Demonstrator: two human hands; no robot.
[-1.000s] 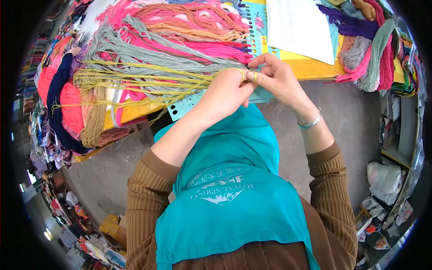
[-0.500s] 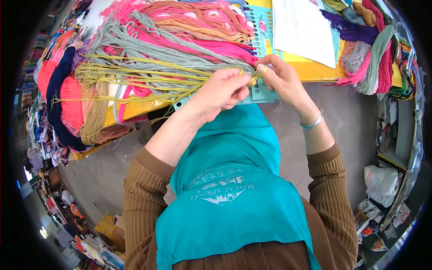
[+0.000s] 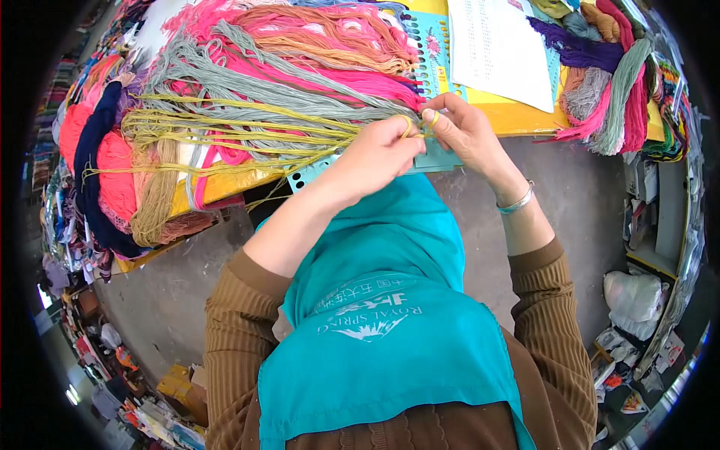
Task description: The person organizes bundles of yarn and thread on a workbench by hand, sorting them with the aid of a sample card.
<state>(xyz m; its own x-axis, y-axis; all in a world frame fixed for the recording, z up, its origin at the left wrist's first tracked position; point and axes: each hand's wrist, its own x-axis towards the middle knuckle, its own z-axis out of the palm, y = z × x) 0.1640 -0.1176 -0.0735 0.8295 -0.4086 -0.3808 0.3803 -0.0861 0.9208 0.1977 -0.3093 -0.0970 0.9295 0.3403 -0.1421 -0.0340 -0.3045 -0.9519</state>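
A bundle of olive-yellow embroidery thread (image 3: 247,133) fans out to the left over grey and pink strands. My left hand (image 3: 382,152) is closed on the gathered end of this thread, with a loop showing by the finger and thumb. Just to its right, my right hand (image 3: 466,133) pinches the yellow thread end between thumb and forefinger. Beneath the hands lies a teal card with punched holes (image 3: 436,159), partly hidden by them. Grey thread (image 3: 225,82) and bright pink thread (image 3: 330,82) lie just beyond my left hand.
A yellow-topped table (image 3: 517,120) carries the threads. On it are a white paper sheet (image 3: 501,52) and another punched card (image 3: 431,49). Thread hanks (image 3: 622,82) hang over the right edge; a dark navy hank (image 3: 94,172) hangs at the left. A white plastic bag (image 3: 634,300) stands lower right.
My left hand has shifted slightly, its back turning more upward. A small gap with yellow thread stretched across it now shows between the two hands.
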